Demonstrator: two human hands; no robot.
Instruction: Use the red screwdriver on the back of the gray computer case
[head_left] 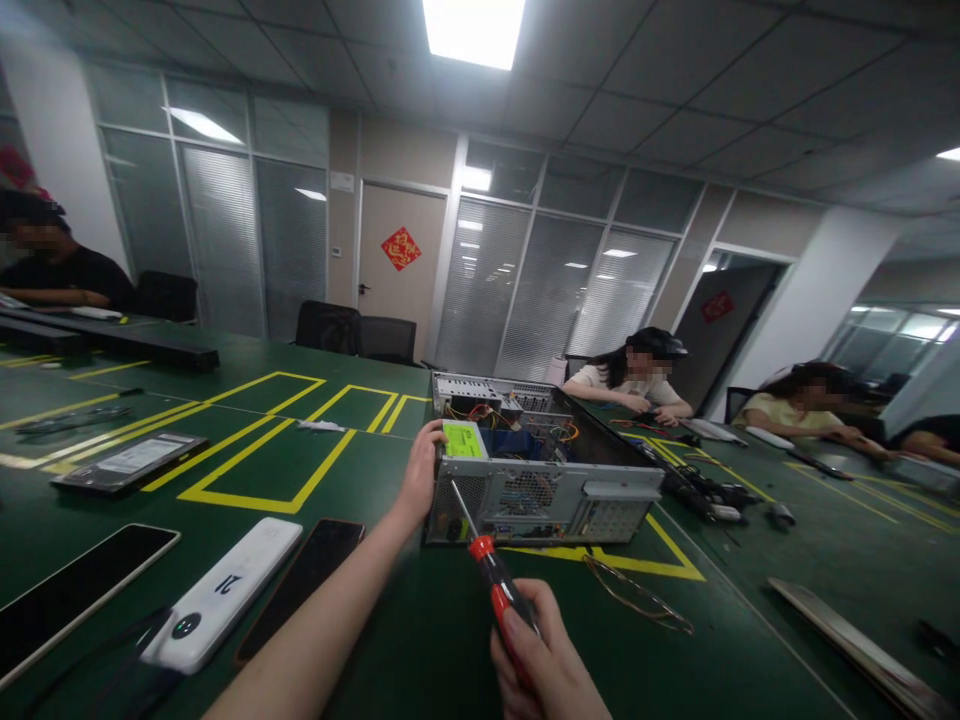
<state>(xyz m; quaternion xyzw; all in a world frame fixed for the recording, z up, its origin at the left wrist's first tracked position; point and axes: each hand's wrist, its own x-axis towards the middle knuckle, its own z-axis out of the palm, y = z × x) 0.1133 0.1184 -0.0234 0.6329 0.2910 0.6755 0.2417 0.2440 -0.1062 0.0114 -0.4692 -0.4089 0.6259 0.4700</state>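
Observation:
An uncovered computer case (615, 492) lies on the green table, its back panel toward me. Inside it, coloured wires and a power supply (463, 440) with a yellow-green label show at the left corner. My left hand (421, 475) is closed on that left side of the case, with some fingers hidden behind the edge. In my right hand (544, 640) is a red and black screwdriver (499, 585), its shaft pointing up and left. The tip appears close to the back panel at the power supply; whether it touches I cannot tell.
Left of my arm lie a hard drive (131, 462), a white power bank (225, 590) with a cable, and two phones, one dark (304, 580). Glasses (637, 595) lie right of the case. A metal panel (855, 640) is further right. Other people sit around the table.

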